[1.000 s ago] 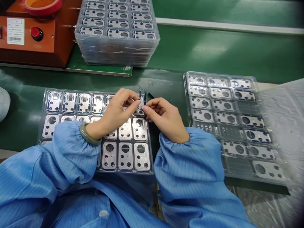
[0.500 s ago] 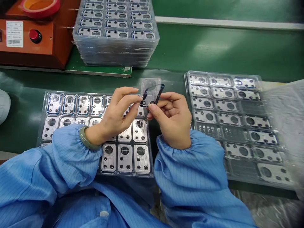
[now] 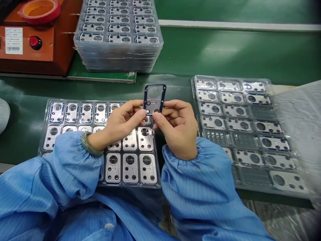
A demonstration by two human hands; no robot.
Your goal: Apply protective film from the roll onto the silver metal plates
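A small rounded rectangular plate (image 3: pixel 154 95) with a dark border, one large round opening and small holes is held up almost vertically in front of me. My left hand (image 3: pixel 125 122) pinches its lower left corner between thumb and fingers. At the lower right corner, my right hand (image 3: pixel 177 124) grips it with the thumb in front and fingers behind. Below and left lies a clear tray (image 3: pixel 157 167) holding rows of similar silvery plates (image 3: pixel 130 167); my left hand and sleeve cover part of it.
On the right lies another clear tray (image 3: pixel 215 138) of plates, with some bare pockets, partly under a clear plastic sheet (image 3: pixel 298 124). A tall stack of filled trays (image 3: pixel 117 55) stands behind. An orange machine (image 3: pixel 42 50) with a red knob bears a tape roll (image 3: pixel 39 11) at back left.
The plate has turned to face me more squarely, and its dark border, skewed across it before, now lines up with its edges. My left fingers have shifted from its front face to the corner.
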